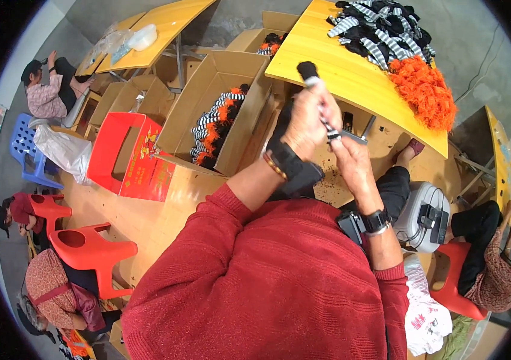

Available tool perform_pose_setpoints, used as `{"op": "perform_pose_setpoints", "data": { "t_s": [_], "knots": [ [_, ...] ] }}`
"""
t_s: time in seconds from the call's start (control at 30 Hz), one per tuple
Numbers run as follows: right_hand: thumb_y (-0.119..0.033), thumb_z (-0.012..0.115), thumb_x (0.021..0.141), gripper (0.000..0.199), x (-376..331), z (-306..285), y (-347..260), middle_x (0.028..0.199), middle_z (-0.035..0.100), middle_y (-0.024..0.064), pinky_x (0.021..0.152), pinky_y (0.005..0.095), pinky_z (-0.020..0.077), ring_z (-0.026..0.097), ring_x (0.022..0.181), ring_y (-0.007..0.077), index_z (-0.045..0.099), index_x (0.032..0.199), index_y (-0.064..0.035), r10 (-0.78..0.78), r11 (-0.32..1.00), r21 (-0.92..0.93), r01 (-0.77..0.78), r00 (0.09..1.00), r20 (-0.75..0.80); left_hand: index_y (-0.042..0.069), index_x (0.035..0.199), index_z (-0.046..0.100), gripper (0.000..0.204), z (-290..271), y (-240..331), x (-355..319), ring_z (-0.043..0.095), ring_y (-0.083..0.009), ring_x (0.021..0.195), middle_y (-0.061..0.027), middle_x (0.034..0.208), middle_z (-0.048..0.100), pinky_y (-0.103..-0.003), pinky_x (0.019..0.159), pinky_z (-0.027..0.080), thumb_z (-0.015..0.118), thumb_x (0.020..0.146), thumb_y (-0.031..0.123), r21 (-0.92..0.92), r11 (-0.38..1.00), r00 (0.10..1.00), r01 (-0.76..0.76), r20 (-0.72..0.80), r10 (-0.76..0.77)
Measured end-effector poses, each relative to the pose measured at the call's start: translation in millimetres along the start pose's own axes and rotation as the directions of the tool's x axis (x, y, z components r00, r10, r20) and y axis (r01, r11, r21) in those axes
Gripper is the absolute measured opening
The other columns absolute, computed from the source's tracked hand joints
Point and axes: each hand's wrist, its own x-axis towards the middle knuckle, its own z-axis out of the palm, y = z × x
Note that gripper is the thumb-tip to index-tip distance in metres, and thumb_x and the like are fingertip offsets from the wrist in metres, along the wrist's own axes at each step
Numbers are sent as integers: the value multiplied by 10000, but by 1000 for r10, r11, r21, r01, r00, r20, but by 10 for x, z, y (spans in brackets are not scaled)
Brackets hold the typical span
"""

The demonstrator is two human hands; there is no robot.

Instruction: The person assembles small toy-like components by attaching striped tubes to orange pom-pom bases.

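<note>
Both my hands are closed on one narrow black-and-white striped fabric piece (310, 78), held in front of me near the edge of the yellow table. Its black tip sticks up out of my left hand (310, 119), which is wrapped round its upper part. Lower and to the right, the fingers of my right hand (354, 165) pinch its other end. A short striped stretch shows between the hands; the rest is hidden by my fingers. Close by my right fingers, a grey metal bar (354, 138) juts out beneath the table; its kind is unclear.
On the yellow table (309, 45) lie striped fabric pieces (381, 30) and a fluffy orange heap (423, 93). A cardboard box (174, 135) holds striped and orange pieces. Left stand a red box (153, 171) and red stools (87, 252). Several people sit around.
</note>
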Motion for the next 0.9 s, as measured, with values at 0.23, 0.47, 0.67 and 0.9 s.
{"op": "perform_pose_setpoints", "data": {
  "t_s": [0.23,0.47,0.67,0.9],
  "knots": [
    [-181,521,857,202,5,-69,145,521,383,-67,429,211,275,329,478,38,586,743,-26,83,978,187,-94,994,65,57,747,470,229,-37,-47,-84,524,-219,474,-49,523,467,-335,449,448,510,852,257,62,995,994,81,-83,-76],
    [-198,522,862,211,-27,-106,119,496,364,-78,396,197,230,303,434,29,584,732,-43,252,943,196,-270,961,111,74,723,454,249,-90,-102,-86,512,-226,513,-32,538,436,-342,498,433,489,859,280,79,991,993,109,40,-112],
    [-212,513,868,213,-60,-164,174,483,354,-83,374,195,198,282,411,21,586,733,-65,170,918,333,-215,972,160,42,819,519,232,-75,-69,-129,583,-268,611,-69,638,547,-377,595,495,498,859,269,145,985,996,91,-28,-88],
    [-232,504,874,232,-168,-244,85,481,358,-85,384,186,215,278,403,30,591,735,-67,333,856,313,-411,902,273,51,890,514,312,-147,240,30,578,-255,649,-70,675,560,-395,637,479,465,868,358,33,992,991,120,-69,-117]
  ]
}}
